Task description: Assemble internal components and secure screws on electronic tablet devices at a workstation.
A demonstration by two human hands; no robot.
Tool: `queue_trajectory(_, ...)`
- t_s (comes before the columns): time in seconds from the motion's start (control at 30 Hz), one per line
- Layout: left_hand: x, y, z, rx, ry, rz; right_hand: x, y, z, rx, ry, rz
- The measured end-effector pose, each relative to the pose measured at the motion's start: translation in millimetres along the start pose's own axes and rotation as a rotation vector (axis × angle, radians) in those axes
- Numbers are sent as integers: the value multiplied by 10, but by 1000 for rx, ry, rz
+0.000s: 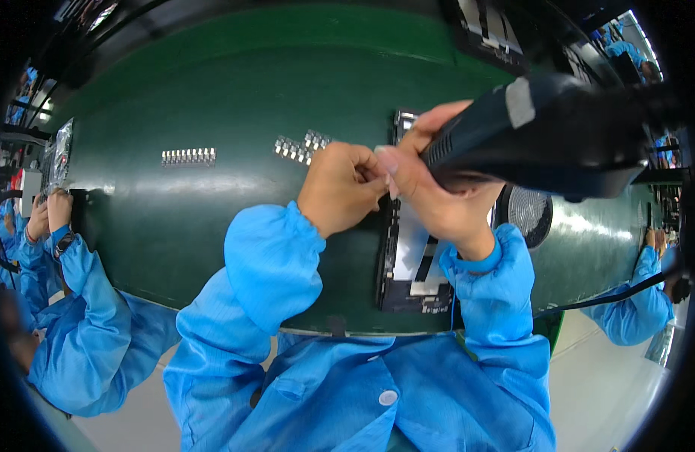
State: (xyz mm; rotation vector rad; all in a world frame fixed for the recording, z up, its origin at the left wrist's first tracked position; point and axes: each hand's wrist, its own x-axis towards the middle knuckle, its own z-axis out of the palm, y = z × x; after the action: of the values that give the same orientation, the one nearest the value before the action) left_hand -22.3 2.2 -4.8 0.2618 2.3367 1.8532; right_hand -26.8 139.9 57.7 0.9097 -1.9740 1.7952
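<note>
Black-framed rectangular device (pixel 410 248) lies under the right hand (pixel 445 203), whose grip I cannot tell; beside that hand, the left hand (pixel 338 187) pinches its fingertips together.

From the wearer's head, the left fisheye camera is looking steeply down at the desk (pixel 136 233), framing the left hand (pixel 334 184) and right hand (pixel 447 207) closely near mid-view (its lens is bending straight edges toward the dark, rounded rim).
</note>
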Motion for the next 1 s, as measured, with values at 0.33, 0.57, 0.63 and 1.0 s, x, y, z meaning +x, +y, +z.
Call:
queue_trajectory(0.33,-46,236,-111,-2,-77,-179,9,-144,-197,251,213,188)
queue_trajectory(0.57,-57,250,-804,829,88,283,-83,-300,-1277,64,408,51)
queue_trajectory(0.63,-43,250,-792,825,39,285,-199,-207,-1447,58,533,80)
queue_trajectory(1.0,-30,168,-653,304,44,-97,-342,31,-1649,-1,608,154)
